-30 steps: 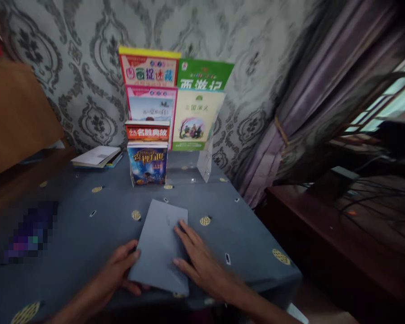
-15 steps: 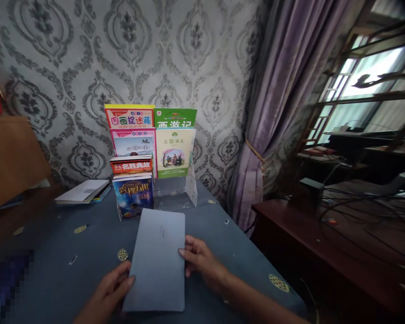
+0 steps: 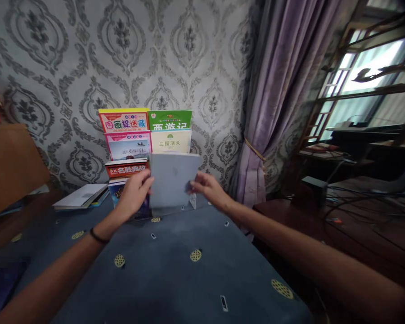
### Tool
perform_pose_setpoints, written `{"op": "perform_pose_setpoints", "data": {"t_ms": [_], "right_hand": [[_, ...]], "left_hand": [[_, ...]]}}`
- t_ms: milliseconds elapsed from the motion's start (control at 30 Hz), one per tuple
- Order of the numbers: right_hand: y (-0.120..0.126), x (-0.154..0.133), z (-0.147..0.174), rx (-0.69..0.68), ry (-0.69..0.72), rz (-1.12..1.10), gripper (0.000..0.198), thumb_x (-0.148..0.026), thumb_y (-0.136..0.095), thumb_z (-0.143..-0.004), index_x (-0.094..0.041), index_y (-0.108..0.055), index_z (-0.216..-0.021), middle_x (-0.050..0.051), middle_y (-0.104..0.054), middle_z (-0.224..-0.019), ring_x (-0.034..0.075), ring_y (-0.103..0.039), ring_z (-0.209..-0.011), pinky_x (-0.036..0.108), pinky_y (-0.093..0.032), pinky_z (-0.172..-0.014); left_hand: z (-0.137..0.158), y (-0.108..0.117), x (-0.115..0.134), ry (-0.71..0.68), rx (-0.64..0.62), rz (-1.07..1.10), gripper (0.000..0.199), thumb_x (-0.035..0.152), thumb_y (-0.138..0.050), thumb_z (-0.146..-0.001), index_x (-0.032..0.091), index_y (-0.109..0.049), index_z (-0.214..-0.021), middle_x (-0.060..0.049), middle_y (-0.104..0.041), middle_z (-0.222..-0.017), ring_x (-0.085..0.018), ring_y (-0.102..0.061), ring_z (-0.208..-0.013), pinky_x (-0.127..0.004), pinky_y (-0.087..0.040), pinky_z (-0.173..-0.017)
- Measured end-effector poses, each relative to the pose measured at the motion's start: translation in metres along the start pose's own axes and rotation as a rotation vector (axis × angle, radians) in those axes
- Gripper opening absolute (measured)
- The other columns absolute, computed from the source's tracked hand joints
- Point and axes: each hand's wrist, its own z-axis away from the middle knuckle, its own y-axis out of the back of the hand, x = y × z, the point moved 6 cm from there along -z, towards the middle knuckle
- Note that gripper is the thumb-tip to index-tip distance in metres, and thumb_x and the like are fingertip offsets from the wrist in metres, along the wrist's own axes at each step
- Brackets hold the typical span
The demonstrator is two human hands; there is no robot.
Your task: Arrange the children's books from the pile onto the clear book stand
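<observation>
Both my hands hold a plain grey-blue notebook [image 3: 174, 180] upright, slightly blurred, in front of the right side of a clear book rack [image 3: 193, 201]. My left hand [image 3: 135, 191] is closed on its left edge, and my right hand [image 3: 207, 188] pinches its right edge. Behind the notebook, a cream book [image 3: 170, 141] is partly covered, with a green book [image 3: 170, 119] above it. On the rack's left side stand a yellow-and-red book [image 3: 124, 120], a pink-edged book [image 3: 128, 147], a red book [image 3: 126, 168] and a dark blue book [image 3: 117, 192], the last partly behind my left hand.
A small stack of books [image 3: 83, 196] lies left of the rack on the dark patterned tablecloth [image 3: 162, 279]. A cardboard box [image 3: 13, 166] stands at far left. Purple curtain [image 3: 266, 112] and a dark red desk with cables [image 3: 351, 243] are on the right.
Both hands have carried the notebook forward and up from over the near tablecloth to the rack. It now stands more upright, hiding the lower part of the cream book.
</observation>
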Motion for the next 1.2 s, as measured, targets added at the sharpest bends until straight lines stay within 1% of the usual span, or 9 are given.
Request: {"op": "perform_pose_setpoints", "data": {"t_ms": [100, 167, 233, 367, 533, 800, 900, 1033, 1200], "right_hand": [[0.032, -0.02, -0.044, 0.078, 0.123, 0.099, 0.021, -0.032, -0.073, -0.076, -0.019, -0.061, -0.09, 0.0, -0.066, -0.083, 0.015, -0.063, -0.076, 0.033, -0.059, -0.072], [0.044, -0.023, -0.065, 0.093, 0.16, 0.147, 0.015, -0.024, -0.066, -0.078, -0.019, -0.062, -0.092, 0.001, -0.069, -0.086, 0.016, -0.065, -0.079, 0.033, -0.059, -0.073], [0.052, -0.02, -0.078, 0.11, 0.171, 0.18, 0.013, -0.019, -0.061, -0.079, -0.019, -0.062, -0.092, 0.001, -0.07, -0.087, 0.016, -0.066, -0.08, 0.034, -0.059, -0.074], [0.058, -0.004, -0.088, 0.13, 0.163, 0.239, 0.007, -0.017, -0.059, -0.078, -0.02, -0.059, -0.085, 0.0, -0.066, -0.08, 0.018, -0.066, -0.078, 0.034, -0.061, -0.072], [0.056, 0.006, -0.097, 0.089, 0.19, 0.249, 0.006, -0.02, -0.059, -0.079, -0.023, -0.057, -0.084, -0.001, -0.064, -0.081, 0.018, -0.065, -0.081, 0.033, -0.062, -0.073], [0.05, 0.045, -0.102, 0.083, 0.084, 0.35, 0.012, -0.016, -0.052, -0.081, -0.021, -0.058, -0.089, -0.002, -0.063, -0.077, 0.016, -0.066, -0.079, 0.032, -0.063, -0.074], [0.049, 0.057, -0.103, 0.103, 0.074, 0.406, 0.014, -0.015, -0.052, -0.082, -0.021, -0.06, -0.092, -0.001, -0.064, -0.077, 0.016, -0.066, -0.078, 0.03, -0.063, -0.073], [0.047, 0.066, -0.109, 0.137, 0.058, 0.512, 0.016, -0.014, -0.054, -0.083, -0.021, -0.063, -0.093, -0.001, -0.065, -0.078, 0.016, -0.065, -0.077, 0.03, -0.061, -0.075], [0.044, 0.071, -0.111, 0.161, 0.054, 0.671, 0.017, -0.014, -0.054, -0.082, -0.019, -0.066, -0.093, 0.0, -0.066, -0.077, 0.017, -0.064, -0.074, 0.031, -0.058, -0.077]], "left_hand": [[-0.042, -0.002, 0.018, -0.081, 0.121, -0.097, 0.023, 0.028, -0.048, -0.092, 0.021, -0.04, -0.072, 0.003, -0.045, -0.069, -0.012, -0.059, -0.064, -0.022, -0.047, -0.059], [-0.061, -0.005, 0.024, -0.127, 0.167, -0.202, 0.023, 0.023, -0.049, -0.092, 0.021, -0.04, -0.071, 0.003, -0.046, -0.068, -0.013, -0.061, -0.065, -0.023, -0.047, -0.062], [-0.074, -0.01, 0.026, -0.157, 0.185, -0.305, 0.022, 0.018, -0.05, -0.092, 0.02, -0.042, -0.071, 0.001, -0.048, -0.069, -0.015, -0.062, -0.071, -0.025, -0.048, -0.068], [-0.088, -0.016, 0.013, -0.135, 0.185, -0.442, 0.017, 0.013, -0.049, -0.091, 0.02, -0.049, -0.076, -0.003, -0.058, -0.075, -0.019, -0.063, -0.08, -0.033, -0.052, -0.079], [-0.095, -0.014, 0.005, -0.155, 0.226, -0.551, 0.013, 0.013, -0.048, -0.091, 0.018, -0.057, -0.083, -0.005, -0.064, -0.083, -0.021, -0.064, -0.084, -0.035, -0.053, -0.083], [-0.088, -0.031, -0.02, -0.032, 0.176, -0.658, 0.02, 0.01, -0.045, -0.092, 0.014, -0.061, -0.104, -0.01, -0.069, -0.092, -0.024, -0.068, -0.089, -0.035, -0.054, -0.084], [-0.086, -0.037, -0.029, 0.025, 0.161, -0.702, 0.03, 0.007, -0.044, -0.09, 0.013, -0.058, -0.116, -0.01, -0.07, -0.091, -0.025, -0.069, -0.089, -0.035, -0.054, -0.085], [-0.085, -0.042, -0.035, 0.118, 0.135, -0.76, 0.05, 0.002, -0.046, -0.086, 0.008, -0.045, -0.136, -0.011, -0.07, -0.087, -0.027, -0.071, -0.087, -0.036, -0.055, -0.083], [-0.086, -0.045, -0.041, 0.191, 0.115, -0.814, 0.054, 0.002, -0.05, -0.087, 0.006, -0.039, -0.14, -0.017, -0.072, -0.098, -0.03, -0.073, -0.098, -0.037, -0.054, -0.086]]}}
